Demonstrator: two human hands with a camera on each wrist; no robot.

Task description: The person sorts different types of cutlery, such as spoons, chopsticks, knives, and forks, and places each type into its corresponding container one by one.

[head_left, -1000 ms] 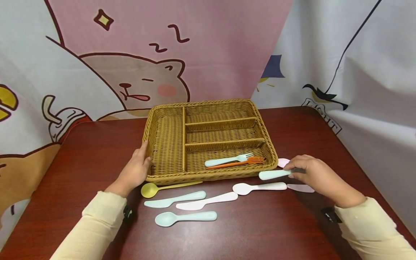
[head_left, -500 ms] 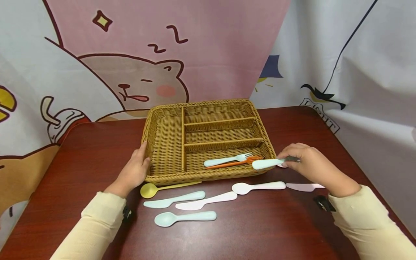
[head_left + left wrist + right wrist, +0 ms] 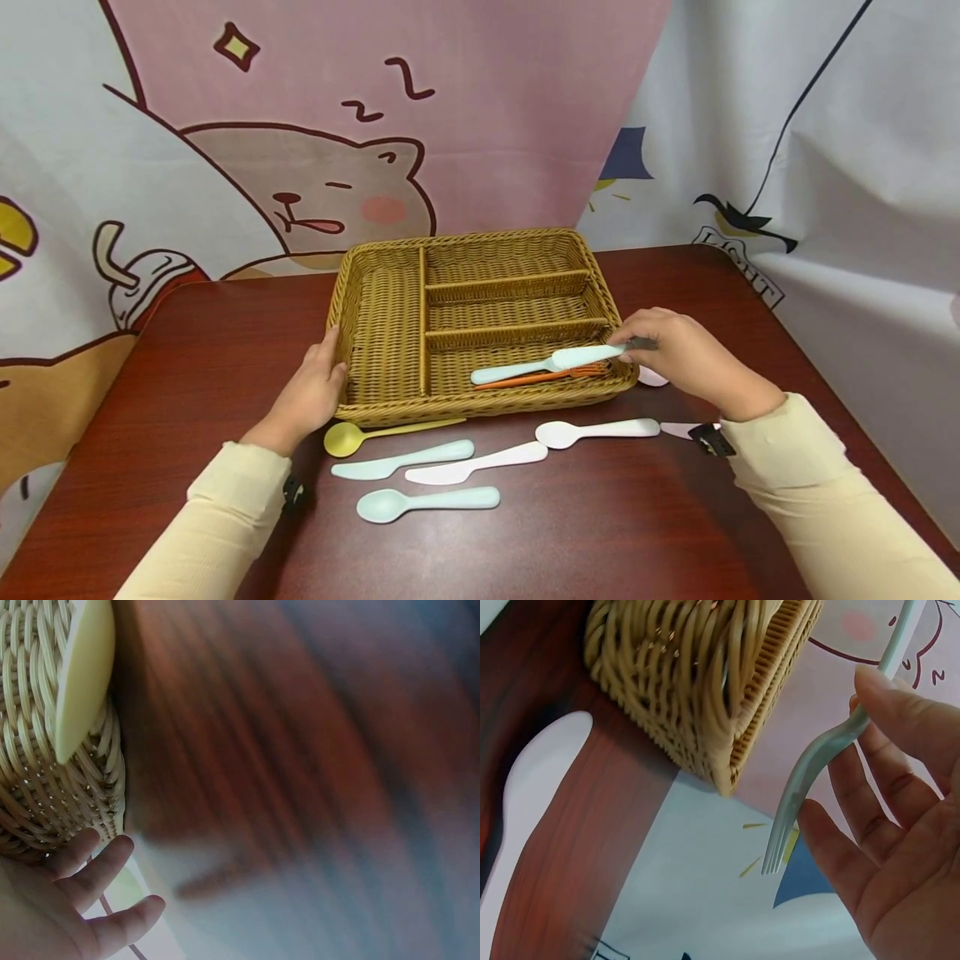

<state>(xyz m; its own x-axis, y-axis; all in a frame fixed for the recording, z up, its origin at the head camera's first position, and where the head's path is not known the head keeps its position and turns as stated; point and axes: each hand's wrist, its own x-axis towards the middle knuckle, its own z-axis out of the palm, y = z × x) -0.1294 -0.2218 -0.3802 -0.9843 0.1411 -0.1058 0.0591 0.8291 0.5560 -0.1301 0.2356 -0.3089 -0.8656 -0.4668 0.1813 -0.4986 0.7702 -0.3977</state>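
In the head view my right hand (image 3: 675, 358) pinches a mint-green fork (image 3: 585, 357) over the front right compartment of a wicker cutlery basket (image 3: 480, 407). The right wrist view shows the fork's (image 3: 802, 772) curved neck between thumb and fingers, tines pointing down. A second mint fork (image 3: 506, 372) and an orange fork (image 3: 525, 380) lie in that compartment. My left hand (image 3: 311, 392) rests against the basket's left side. Its extended fingers (image 3: 97, 874) show by the wicker in the left wrist view; the thumb is hidden there.
On the table before the basket lie a yellow spoon (image 3: 343, 439), a mint knife (image 3: 405, 460), a white knife (image 3: 480, 464), a mint spoon (image 3: 427, 503) and a white spoon (image 3: 600, 431). Pink pieces lie right: one (image 3: 677, 429) by the sleeve, another (image 3: 651, 377) by the basket.
My right hand has carried the mint fork up and left, from beside the basket's front right corner to above the front compartment. The left hand has stayed at the basket's side.
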